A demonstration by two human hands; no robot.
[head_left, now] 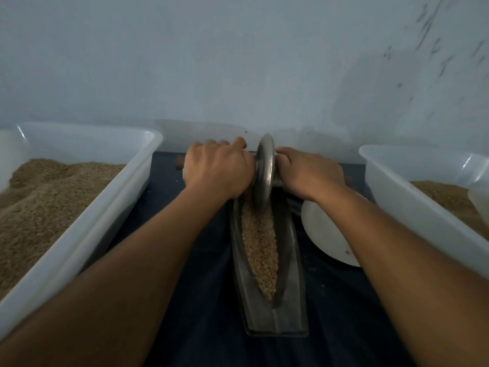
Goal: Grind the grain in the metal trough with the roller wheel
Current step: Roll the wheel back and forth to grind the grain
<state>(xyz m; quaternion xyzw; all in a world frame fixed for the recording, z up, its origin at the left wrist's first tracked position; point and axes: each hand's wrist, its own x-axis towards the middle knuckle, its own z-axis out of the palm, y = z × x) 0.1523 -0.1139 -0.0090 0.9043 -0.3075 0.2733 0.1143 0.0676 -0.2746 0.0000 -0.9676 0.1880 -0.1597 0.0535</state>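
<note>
Dull grey metal trough (267, 317) and smooth-sheened wheel (264, 170), coarse tan grain (260, 247), translucent glossy plastic tubs (87, 144) beside trough, dark matt cloth (195, 300) beneath.

- Far end of the metal trough (267, 317): hidden behind the roller wheel (264, 172) and both hands.
- Wheel's handle (180, 163): only the brown left tip shows; the rest lies under the left hand (218, 170) and the right hand (308, 173).
- Wheel's lower rim: sunk in the grain (260, 250); contact with the trough floor not visible.
- White plate (325, 234): partly covered by the right forearm.
- Left tub (79, 234): cut off by the left frame edge.
- Right tub (412, 197): cut off by the right edge.
- Pale object (480, 205) inside the right tub: cut off, cannot be identified.
</note>
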